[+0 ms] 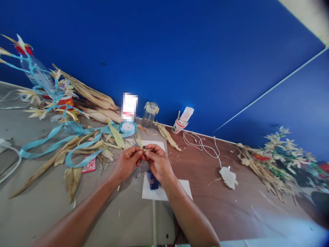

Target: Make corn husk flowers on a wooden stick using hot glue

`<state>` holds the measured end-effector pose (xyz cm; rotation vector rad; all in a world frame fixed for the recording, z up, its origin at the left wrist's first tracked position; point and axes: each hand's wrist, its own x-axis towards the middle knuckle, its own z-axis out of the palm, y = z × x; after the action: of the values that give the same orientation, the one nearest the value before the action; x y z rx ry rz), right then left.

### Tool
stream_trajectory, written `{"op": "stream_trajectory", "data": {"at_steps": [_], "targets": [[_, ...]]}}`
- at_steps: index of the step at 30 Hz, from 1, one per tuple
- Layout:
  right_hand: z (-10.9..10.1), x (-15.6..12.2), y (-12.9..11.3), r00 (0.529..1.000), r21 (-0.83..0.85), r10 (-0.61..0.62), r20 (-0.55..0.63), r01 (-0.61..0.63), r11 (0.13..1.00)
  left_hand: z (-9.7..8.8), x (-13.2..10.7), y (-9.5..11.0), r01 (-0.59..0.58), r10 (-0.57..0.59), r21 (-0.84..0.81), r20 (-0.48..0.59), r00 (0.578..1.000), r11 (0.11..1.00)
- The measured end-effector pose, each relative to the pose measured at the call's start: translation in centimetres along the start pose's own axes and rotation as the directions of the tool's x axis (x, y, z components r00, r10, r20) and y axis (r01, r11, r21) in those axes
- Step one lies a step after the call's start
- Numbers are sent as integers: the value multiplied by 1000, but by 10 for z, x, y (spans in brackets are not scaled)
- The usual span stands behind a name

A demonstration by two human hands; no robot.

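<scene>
My left hand (129,162) and my right hand (159,162) meet over the middle of the table, fingertips pinched together. Between them is a small piece of corn husk (147,150), pale with a dark spot beside it; the fingers cover much of it. Below the hands, a dark blue tool (154,181) lies on a white sheet (185,188), partly hidden by my right wrist, with a pale cord (154,216) running from it toward me. Behind the hands rests another white sheet (157,144). Left of them lie a green husk leaf (116,136) and husk scraps.
Light blue ribbon (43,143) trails from its roll (128,127). Along the blue wall stand a lidded jar (149,115), a cup (178,126) and a bottle (38,70). A white cable (203,145) and white husk flowers (288,147) are at right.
</scene>
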<state>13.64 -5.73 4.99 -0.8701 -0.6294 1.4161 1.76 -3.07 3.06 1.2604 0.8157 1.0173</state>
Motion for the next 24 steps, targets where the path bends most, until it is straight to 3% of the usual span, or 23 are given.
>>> {"op": "stream_trajectory", "data": {"at_steps": [14, 19, 24], "targets": [[-8, 2, -10, 992, -282, -113, -54, 94, 955, -3, 2, -4, -29, 30, 30, -45, 999, 999], [-11, 6, -8, 991, -239, -83, -106, 56, 969, -1, 2, -6, -35, 37, 48, -51, 998, 998], [-8, 6, -4, 989, -149, -54, -141, 33, 988, -1, 1, -9, -39, 49, 190, -52, 997, 981]]}}
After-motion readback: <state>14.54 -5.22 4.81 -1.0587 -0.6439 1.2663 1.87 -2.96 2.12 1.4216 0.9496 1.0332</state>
